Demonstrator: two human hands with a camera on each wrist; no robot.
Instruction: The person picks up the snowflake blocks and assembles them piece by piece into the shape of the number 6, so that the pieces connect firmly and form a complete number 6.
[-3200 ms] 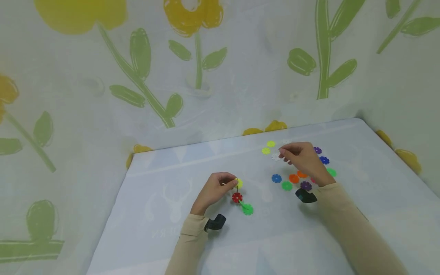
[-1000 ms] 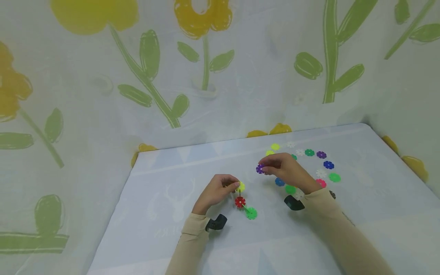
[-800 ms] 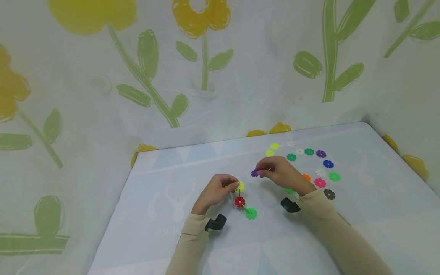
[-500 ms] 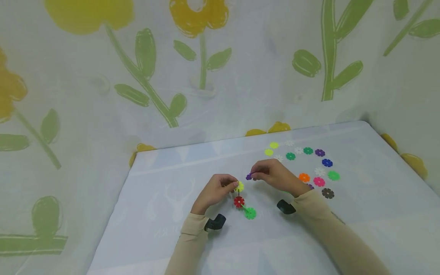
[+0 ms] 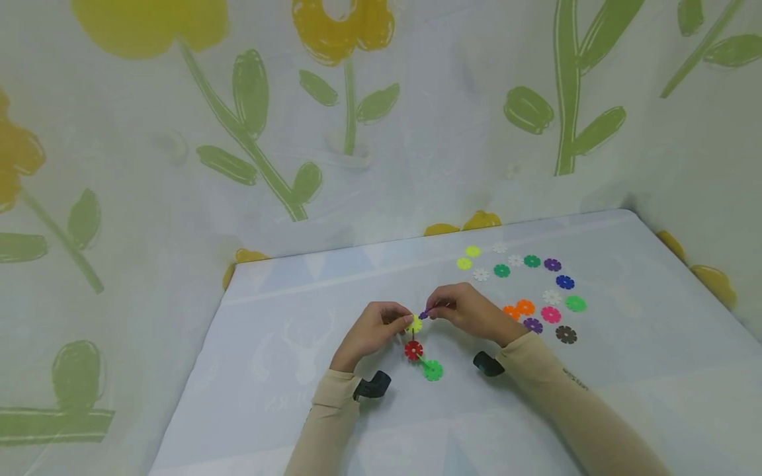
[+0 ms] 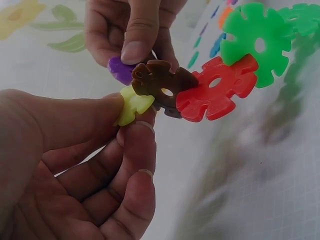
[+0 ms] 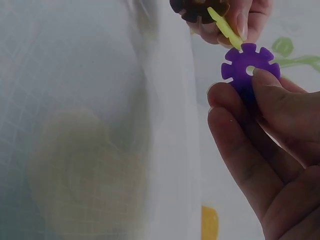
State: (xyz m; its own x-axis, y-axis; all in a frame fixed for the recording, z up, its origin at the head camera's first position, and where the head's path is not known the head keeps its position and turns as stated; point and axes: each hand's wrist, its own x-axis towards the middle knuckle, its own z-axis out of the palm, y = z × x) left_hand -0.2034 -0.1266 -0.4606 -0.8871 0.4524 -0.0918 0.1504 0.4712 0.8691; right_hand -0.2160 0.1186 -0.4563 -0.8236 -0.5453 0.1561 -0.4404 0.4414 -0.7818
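We see a purple disc (image 7: 240, 75) above the table (image 5: 417, 430), edge against a yellow disc (image 6: 135, 105); whether they interlock we cannot tell. The right hand (image 5: 470, 314) pinches the purple in its grip, the left hand (image 5: 370, 334) the yellow, chained to brown (image 6: 152, 82), red (image 6: 227, 90) and green discs (image 6: 245, 37). Loose discs (image 5: 550, 315) lie farther right.

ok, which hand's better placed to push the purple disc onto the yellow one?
Right, I'd judge: the right hand pinches the purple disc, notched edge facing the yellow disc. The left hand pinches that yellow disc, so it likely serves better as anchor.
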